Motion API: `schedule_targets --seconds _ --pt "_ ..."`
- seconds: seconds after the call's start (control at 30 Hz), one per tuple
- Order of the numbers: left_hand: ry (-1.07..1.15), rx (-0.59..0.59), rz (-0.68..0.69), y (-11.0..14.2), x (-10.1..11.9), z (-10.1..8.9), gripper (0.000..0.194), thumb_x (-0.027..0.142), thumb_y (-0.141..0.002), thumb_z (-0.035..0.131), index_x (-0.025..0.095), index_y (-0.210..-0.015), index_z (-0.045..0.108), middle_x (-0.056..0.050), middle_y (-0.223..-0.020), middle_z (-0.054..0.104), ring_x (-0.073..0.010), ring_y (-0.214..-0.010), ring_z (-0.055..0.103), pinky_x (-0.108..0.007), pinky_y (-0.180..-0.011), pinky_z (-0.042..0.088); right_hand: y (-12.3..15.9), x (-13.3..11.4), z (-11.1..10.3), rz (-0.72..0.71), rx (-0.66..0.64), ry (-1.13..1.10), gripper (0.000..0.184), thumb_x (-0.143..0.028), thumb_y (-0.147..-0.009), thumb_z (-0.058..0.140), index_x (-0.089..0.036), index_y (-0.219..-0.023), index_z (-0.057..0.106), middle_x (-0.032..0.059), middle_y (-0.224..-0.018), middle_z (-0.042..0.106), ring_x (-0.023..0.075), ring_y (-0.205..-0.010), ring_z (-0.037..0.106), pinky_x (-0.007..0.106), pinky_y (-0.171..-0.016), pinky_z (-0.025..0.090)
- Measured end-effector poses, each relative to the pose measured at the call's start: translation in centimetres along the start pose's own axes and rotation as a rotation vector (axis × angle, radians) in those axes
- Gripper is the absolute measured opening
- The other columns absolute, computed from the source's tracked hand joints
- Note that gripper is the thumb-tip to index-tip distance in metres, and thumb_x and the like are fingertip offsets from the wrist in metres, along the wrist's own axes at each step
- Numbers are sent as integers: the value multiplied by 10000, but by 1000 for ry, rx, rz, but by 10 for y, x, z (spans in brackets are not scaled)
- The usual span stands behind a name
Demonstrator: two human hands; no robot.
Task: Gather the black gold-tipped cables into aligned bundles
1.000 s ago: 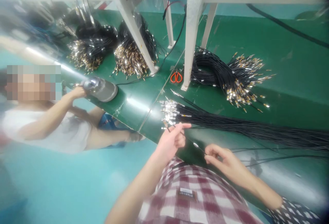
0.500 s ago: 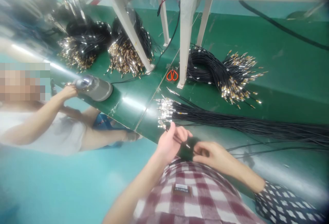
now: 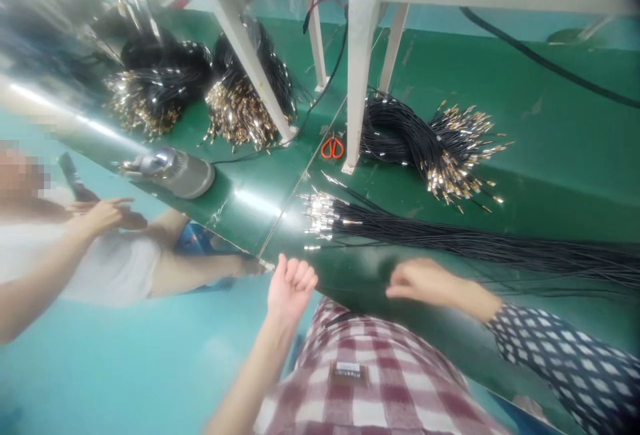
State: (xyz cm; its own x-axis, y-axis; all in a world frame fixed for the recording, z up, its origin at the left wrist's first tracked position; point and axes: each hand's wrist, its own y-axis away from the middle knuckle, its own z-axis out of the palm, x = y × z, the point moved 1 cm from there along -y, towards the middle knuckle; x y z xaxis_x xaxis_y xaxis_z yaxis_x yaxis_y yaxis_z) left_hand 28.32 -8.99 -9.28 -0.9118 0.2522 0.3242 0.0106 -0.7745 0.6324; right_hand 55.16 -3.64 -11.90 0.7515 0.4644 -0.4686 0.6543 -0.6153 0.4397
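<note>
1 near head view, forward-down over hands (image 3: pixel 292 287)

Long black silver-tipped cables (image 3: pixel 450 238) lie loosely bundled.

The left grip (image 3: pixel 293 283) is at the near edge of the counter (image 3: pixel 550 122); the right grip (image 3: pixel 423 282) is over the counter, to its right. Just beyond both lies a cable bundle (image 3: pixel 450 234), its connector ends (image 3: pixel 321 215) ahead and slightly right of the left grip, its length running off past the right grip. Farther ahead, a second bundle (image 3: pixel 413 135) lies just right of a stand leg (image 3: pixel 359 82), with scissors (image 3: pixel 333 148) just left of that leg's foot. Ahead-left of the left grip, a third bundle (image 3: pixel 237 112) lies partly behind another leg (image 3: pixel 256 75); a fourth bundle (image 3: pixel 150 92) lies left of it, and a machine (image 3: pixel 180 173) lies nearer the edge. A co-worker (image 3: pixel 100 262) is left of the left grip.
</note>
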Motion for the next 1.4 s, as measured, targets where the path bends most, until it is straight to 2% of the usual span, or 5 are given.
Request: schedule_targets --seconds 0.3,0.63,0.83,1.2,1.4 --pt "-111 100 -136 5 -20 -3 608 439 -990 285 172 -450 212 47 -463 131 -71 -383 164 -233 -410 133 -109 -30 19 23 277 -3 126 -264 -903 559 -182 -905 655 96 -1026 661 206 -971 600 292 -773 415" --pt "-327 117 9 -6 -26 5 200 326 -906 577 134 -928 625 113 -426 198 -52 -379 136 -200 -400 116 -36 -43 7 18 209 -915 207 -361 -888 518 -184 -950 604 12 -781 659 128 -717 602 260 -698 470" --pt "-462 -7 72 -10 -31 41 379 400 -746 760 119 -970 637 127 -427 225 -39 -392 169 -196 -410 136 -5 -51 0 22 192 -1173 323 -499 -826 601 -179 -791 622 23 -780 645 125 -728 563 275 -768 462" --pt "-620 -72 6 -10 -39 40 544 449 -643 815 95 -1023 656 133 -421 242 -33 -387 155 -227 -425 88 -15 -62 4 -12 265 -1161 380 -556 -812 583 -186 -728 582 17 -723 606 148 -761 560 277 -749 456" --pt "-646 -120 -27 -18 -24 36 566 559 -703 735 67 -973 667 130 -443 201 -34 -406 140 -232 -433 88 -32 -76 -11 106 311 -671 297 -465 -839 570 -191 -922 651 40 -867 669 142 -674 540 284 -654 441"
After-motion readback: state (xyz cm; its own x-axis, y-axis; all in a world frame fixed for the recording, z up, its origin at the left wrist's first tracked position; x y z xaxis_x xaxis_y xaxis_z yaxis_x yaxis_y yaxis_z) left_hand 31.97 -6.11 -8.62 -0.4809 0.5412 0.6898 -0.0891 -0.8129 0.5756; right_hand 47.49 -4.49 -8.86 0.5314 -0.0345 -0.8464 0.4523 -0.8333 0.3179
